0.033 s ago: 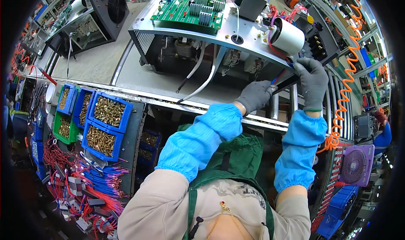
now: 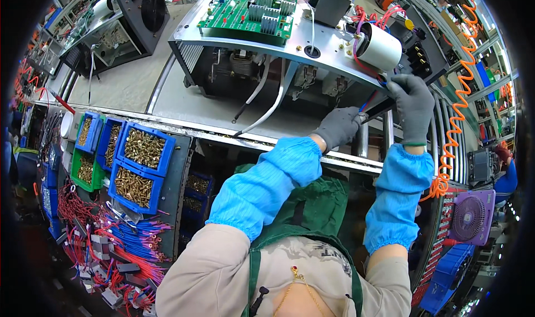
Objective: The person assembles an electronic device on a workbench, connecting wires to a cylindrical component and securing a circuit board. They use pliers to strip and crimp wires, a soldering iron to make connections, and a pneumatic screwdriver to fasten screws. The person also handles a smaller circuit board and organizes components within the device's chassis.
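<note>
Gloved left hand point(image 2: 338, 128), nearest: fingertips pinching thin red-and-blue wires point(image 2: 367, 100) just below the chassis edge. Gloved right hand point(image 2: 413, 108), fingers bent at the chassis's right corner; its grip cannot be told. Beyond, the metal chassis point(image 2: 334, 45) on the bench point(image 2: 186, 108), carrying a white cylinder point(image 2: 380, 47) and, leftward, a green circuit board point(image 2: 231, 13).

PCB point(image 2: 239, 10) atop chassis point(image 2: 329, 44), screw bins point(image 2: 139, 168) front L, fan point(image 2: 472, 219) front R
</note>
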Motion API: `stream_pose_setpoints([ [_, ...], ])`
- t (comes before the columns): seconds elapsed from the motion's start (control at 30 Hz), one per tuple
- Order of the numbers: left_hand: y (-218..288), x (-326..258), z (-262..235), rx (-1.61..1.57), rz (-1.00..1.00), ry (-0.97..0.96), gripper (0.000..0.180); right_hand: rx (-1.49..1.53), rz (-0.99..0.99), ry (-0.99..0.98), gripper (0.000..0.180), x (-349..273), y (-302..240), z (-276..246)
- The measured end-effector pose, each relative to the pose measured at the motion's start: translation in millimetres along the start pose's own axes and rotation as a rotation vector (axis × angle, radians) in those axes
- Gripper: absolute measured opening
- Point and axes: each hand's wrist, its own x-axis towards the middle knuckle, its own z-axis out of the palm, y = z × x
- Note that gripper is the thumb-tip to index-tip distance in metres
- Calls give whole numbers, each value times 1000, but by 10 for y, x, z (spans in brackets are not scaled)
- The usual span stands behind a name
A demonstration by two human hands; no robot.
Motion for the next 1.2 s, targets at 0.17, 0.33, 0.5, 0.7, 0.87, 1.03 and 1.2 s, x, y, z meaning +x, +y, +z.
stream_pose_setpoints([
  [0.17, -88, 122, 58, -133, -162, -98, 37, -68, -51, 23, 16, 24, 9, 108],
  [0.33, -126, 39, 5, -94, -171, -68, 38, -110, -20, 63, 18, -17, 21, 201],
  [0.5, -127, -219, -47, 193, 75, 92, 33, -412, -425, 113, 25, -222, 79, 210],
  [0.7, -269, -463, -433, 33, -25, 685, 31, -128, -135, 130, 41, -291, 37, 286],
  [0.87, -369, -214, -715, 157, -282, 472, 15, -162, -167, 160, 41, -274, 134, 298],
  [1.03, -535, -79, -761, 990, -64, 309, 20, -387, -180, 178, 39, -334, -34, 235],
  [1.2, -485, -59, -793, 1028, -50, 180, 20, -191, -65, 116, 35, -322, 72, 194],
])
